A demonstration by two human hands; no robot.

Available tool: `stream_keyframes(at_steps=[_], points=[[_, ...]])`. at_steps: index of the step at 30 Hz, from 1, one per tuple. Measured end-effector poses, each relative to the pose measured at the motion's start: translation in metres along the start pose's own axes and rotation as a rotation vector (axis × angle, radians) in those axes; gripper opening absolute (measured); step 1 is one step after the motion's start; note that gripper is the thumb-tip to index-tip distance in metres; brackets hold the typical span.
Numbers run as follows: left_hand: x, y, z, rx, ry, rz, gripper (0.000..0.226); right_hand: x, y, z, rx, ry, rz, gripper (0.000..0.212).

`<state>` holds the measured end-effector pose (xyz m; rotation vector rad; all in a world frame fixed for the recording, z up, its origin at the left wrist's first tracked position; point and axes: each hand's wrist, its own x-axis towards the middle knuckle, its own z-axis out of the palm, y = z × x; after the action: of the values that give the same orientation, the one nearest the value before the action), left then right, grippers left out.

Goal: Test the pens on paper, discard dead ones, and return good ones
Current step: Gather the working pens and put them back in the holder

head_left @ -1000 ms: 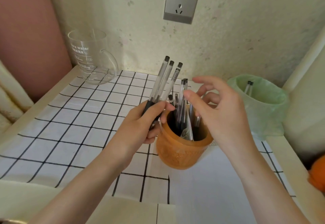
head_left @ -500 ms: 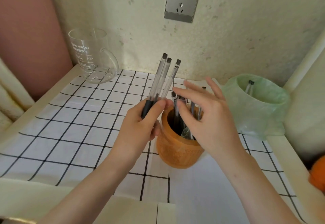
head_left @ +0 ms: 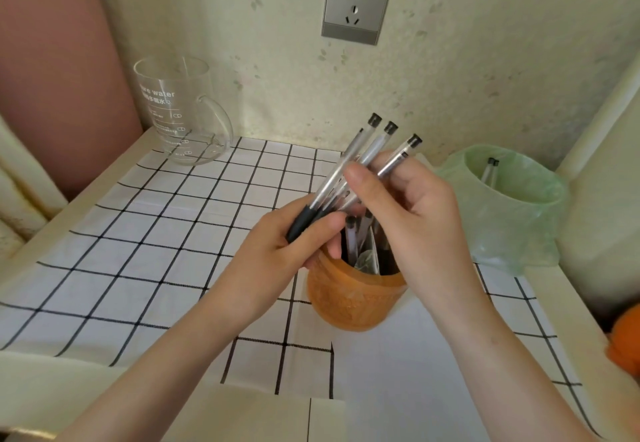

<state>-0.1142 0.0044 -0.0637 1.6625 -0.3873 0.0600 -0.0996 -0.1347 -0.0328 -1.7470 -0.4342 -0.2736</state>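
At centre frame, over the orange pen pot [head_left: 353,297], both hands are on one bundle. The left hand [head_left: 277,258] is clamped around the dark grip ends of a fan of clear-barrelled pens [head_left: 349,171], caps pointing to the upper right. The right hand [head_left: 408,209], which half a second ago was spread over the pot's mouth, has come up and closed its thumb and fingers around the barrels of that same fan. So the hands are together, both gripping the bundle; more pens stand in the pot just below.

That reads like gathering or picking one out to test, though I can't tell which pen the right hand has singled out.

Lower right, the white paper [head_left: 415,372] lies on the checked cloth [head_left: 138,240], no marks visible. At right, the green-bagged bin [head_left: 512,219] already holds a couple of pens. Upper left, a glass measuring mug [head_left: 180,112] stands well apart.
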Motion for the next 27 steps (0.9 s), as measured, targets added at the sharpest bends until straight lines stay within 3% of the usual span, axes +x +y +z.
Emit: stream_keyframes(at_steps=[5, 9, 12, 16, 20, 24, 27], points=[[0.002, -0.003, -0.004, -0.073, 0.083, -0.038, 0.035, 0.002, -0.003, -0.007, 0.020, 0.183, -0.050, 0.019], [0.003, -0.003, -0.003, -0.077, 0.177, -0.111, 0.023, 0.006, -0.013, -0.025, 0.000, 0.336, -0.191, 0.019], [0.003, -0.001, 0.003, -0.096, 0.215, -0.125, 0.020, 0.006, -0.015, -0.028, -0.020, 0.311, -0.196, 0.024], [0.005, -0.001, 0.004, -0.289, 0.220, -0.196, 0.023, 0.003, -0.014, -0.027, -0.038, 0.256, -0.187, 0.018], [0.004, 0.000, 0.008, -0.232, 0.194, -0.124, 0.026, 0.003, -0.015, -0.035, 0.090, 0.230, -0.126, 0.021], [0.005, -0.002, 0.009, -0.223, 0.206, -0.050, 0.020, 0.002, -0.006, -0.030, -0.151, 0.110, -0.052, 0.019], [0.006, -0.004, 0.006, -0.214, 0.241, -0.023, 0.018, 0.002, 0.001, -0.026, -0.227, 0.152, -0.072, 0.018]])
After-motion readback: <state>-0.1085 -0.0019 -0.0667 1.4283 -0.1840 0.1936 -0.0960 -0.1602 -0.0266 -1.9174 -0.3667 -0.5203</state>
